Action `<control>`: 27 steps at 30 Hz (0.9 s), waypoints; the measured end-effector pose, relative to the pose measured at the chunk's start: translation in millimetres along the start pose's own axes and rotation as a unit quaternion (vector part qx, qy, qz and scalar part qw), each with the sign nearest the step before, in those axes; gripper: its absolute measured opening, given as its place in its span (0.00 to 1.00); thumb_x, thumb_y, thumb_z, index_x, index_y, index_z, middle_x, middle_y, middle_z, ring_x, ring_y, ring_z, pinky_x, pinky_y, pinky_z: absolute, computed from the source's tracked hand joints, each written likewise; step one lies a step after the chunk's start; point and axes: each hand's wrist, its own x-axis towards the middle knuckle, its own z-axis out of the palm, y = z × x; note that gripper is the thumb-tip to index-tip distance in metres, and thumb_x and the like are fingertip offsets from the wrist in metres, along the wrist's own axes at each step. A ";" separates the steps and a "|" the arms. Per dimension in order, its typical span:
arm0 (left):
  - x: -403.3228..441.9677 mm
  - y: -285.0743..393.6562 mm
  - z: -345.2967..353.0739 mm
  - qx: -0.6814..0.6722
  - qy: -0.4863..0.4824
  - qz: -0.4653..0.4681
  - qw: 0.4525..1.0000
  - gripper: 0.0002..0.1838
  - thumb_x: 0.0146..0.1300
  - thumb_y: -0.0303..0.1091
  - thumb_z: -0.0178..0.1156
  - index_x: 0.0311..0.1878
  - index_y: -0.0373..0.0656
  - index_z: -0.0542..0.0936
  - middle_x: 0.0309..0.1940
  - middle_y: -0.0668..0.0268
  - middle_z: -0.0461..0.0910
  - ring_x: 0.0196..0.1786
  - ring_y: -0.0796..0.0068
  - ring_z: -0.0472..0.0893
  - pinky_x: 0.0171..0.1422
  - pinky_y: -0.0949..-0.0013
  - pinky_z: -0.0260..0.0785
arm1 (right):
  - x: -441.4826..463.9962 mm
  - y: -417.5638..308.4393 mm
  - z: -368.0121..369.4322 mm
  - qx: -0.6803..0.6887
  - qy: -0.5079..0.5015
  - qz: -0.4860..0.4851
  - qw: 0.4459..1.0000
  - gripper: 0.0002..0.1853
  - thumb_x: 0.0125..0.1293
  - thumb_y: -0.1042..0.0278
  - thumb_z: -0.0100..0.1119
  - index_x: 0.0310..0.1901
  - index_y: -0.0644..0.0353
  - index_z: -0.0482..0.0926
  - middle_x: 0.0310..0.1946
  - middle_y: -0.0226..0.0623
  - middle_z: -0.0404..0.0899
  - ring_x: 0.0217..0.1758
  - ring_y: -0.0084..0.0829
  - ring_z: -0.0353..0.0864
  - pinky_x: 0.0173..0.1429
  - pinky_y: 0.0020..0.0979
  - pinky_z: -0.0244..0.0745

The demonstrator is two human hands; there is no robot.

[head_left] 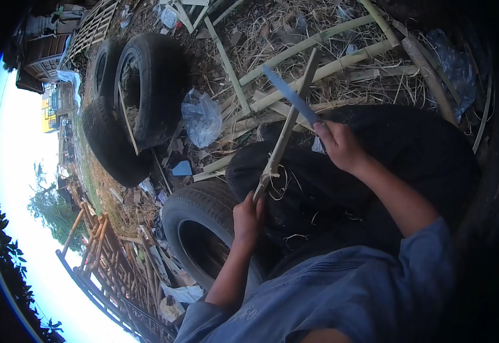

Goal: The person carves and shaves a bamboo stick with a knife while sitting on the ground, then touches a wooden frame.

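My left hand [248, 220] is closed around the lower end of a split bamboo strip [288, 123], which slants up and away over my dark-trousered legs. Curled shavings [273, 171] cling to a node low on the strip. In my right hand [341, 146] is a knife [289, 93], gripped by a handle that my fingers hide. Its long blade points up and to the left, and its line crosses the strip in the view. Whether the blade touches the bamboo I cannot tell.
A tyre [175, 214] lies beside my left arm, and several more tyres [163, 86] stand farther off. Bamboo pieces [341, 63] and dry shavings cover the ground ahead. Clear plastic [202, 117] lies near the tyres. A stack of poles [98, 246] is at the left.
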 end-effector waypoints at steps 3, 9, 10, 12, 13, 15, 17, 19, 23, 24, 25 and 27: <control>-2.3 1.6 -2.1 -0.034 -0.007 -0.020 0.999 0.13 0.67 0.37 0.57 0.38 0.34 0.76 0.22 0.45 0.76 0.29 0.42 0.79 0.32 0.52 0.68 | -16.3 -1.0 18.5 -0.045 -0.036 -0.045 0.997 0.23 0.72 0.51 0.48 0.31 0.66 0.77 0.21 0.54 0.77 0.30 0.56 0.80 0.33 0.49 0.72; 1.0 4.3 -2.5 -0.013 -0.010 -0.016 1.000 0.14 0.68 0.39 0.56 0.40 0.34 0.77 0.22 0.45 0.76 0.31 0.42 0.79 0.33 0.53 0.69 | -9.2 -19.1 0.0 -0.080 -0.063 -0.032 0.994 0.22 0.73 0.55 0.48 0.30 0.68 0.75 0.18 0.52 0.74 0.26 0.55 0.78 0.30 0.43 0.69; -0.3 0.8 -2.8 0.000 -0.013 -0.019 1.000 0.14 0.68 0.39 0.56 0.40 0.34 0.77 0.23 0.44 0.77 0.32 0.42 0.79 0.34 0.53 0.69 | -16.9 -11.2 24.1 -0.026 -0.032 -0.048 0.998 0.23 0.73 0.51 0.47 0.29 0.65 0.76 0.20 0.53 0.76 0.29 0.57 0.79 0.33 0.48 0.72; 2.2 3.0 -3.1 -0.015 -0.015 -0.012 1.000 0.14 0.67 0.39 0.56 0.40 0.34 0.77 0.23 0.44 0.77 0.32 0.42 0.79 0.34 0.53 0.69 | -12.1 -3.7 14.8 -0.059 -0.037 -0.052 0.996 0.23 0.73 0.50 0.47 0.30 0.64 0.76 0.20 0.52 0.77 0.30 0.56 0.79 0.33 0.48 0.72; 1.3 2.7 -3.6 -0.025 -0.016 -0.014 0.999 0.14 0.67 0.39 0.57 0.40 0.34 0.77 0.23 0.44 0.77 0.32 0.42 0.79 0.34 0.53 0.69 | -7.6 -4.4 9.7 -0.065 -0.040 -0.049 0.996 0.23 0.73 0.50 0.47 0.30 0.63 0.76 0.20 0.52 0.77 0.30 0.56 0.80 0.33 0.48 0.72; -0.6 2.9 -6.3 -0.020 -0.024 -0.028 0.999 0.14 0.67 0.39 0.56 0.40 0.34 0.77 0.23 0.44 0.77 0.32 0.42 0.79 0.34 0.53 0.69 | 2.7 4.3 0.1 0.019 -0.007 0.009 1.000 0.24 0.73 0.50 0.46 0.30 0.63 0.77 0.20 0.52 0.77 0.30 0.55 0.80 0.33 0.48 0.72; 0.7 4.0 -2.0 -0.029 -0.023 -0.033 0.999 0.15 0.67 0.39 0.56 0.40 0.34 0.77 0.23 0.44 0.77 0.32 0.41 0.79 0.34 0.52 0.69 | -10.4 3.6 14.3 -0.066 -0.031 -0.053 0.996 0.24 0.72 0.48 0.46 0.30 0.63 0.77 0.20 0.51 0.76 0.28 0.55 0.79 0.34 0.50 0.71; -0.4 1.1 -2.3 -0.028 -0.008 -0.018 0.999 0.15 0.68 0.40 0.56 0.40 0.34 0.77 0.23 0.45 0.77 0.32 0.42 0.80 0.34 0.52 0.69 | -9.0 2.6 14.1 -0.112 -0.037 -0.070 0.991 0.24 0.72 0.49 0.46 0.31 0.63 0.77 0.20 0.51 0.77 0.28 0.56 0.79 0.34 0.50 0.71; 2.2 -0.7 -7.6 0.007 -0.035 -0.020 0.999 0.15 0.68 0.40 0.56 0.40 0.34 0.78 0.24 0.45 0.78 0.33 0.43 0.81 0.35 0.53 0.71 | -0.1 3.8 9.9 0.056 -0.038 0.025 0.997 0.23 0.72 0.49 0.46 0.32 0.63 0.78 0.22 0.53 0.78 0.32 0.58 0.79 0.37 0.50 0.72; -0.4 -2.3 -5.3 -0.005 -0.024 -0.024 0.999 0.15 0.68 0.40 0.56 0.39 0.34 0.78 0.24 0.45 0.78 0.33 0.42 0.80 0.35 0.52 0.70 | -11.1 2.0 20.6 0.009 -0.047 -0.017 0.999 0.24 0.73 0.49 0.46 0.30 0.64 0.77 0.22 0.53 0.77 0.31 0.57 0.79 0.35 0.48 0.72; -0.1 -2.3 -2.8 -0.016 -0.014 -0.023 0.999 0.15 0.68 0.40 0.56 0.39 0.34 0.77 0.24 0.45 0.78 0.33 0.42 0.80 0.36 0.52 0.70 | -16.4 1.0 23.0 -0.040 -0.053 -0.060 0.996 0.25 0.73 0.50 0.46 0.29 0.64 0.77 0.21 0.53 0.77 0.30 0.57 0.79 0.33 0.47 0.71; 0.4 0.8 -2.1 -0.030 -0.007 -0.022 0.999 0.16 0.68 0.41 0.55 0.37 0.34 0.76 0.23 0.45 0.77 0.33 0.41 0.79 0.35 0.51 0.69 | -8.4 0.7 12.6 -0.086 -0.059 -0.069 0.992 0.25 0.73 0.50 0.46 0.28 0.65 0.77 0.20 0.53 0.77 0.29 0.56 0.79 0.32 0.45 0.71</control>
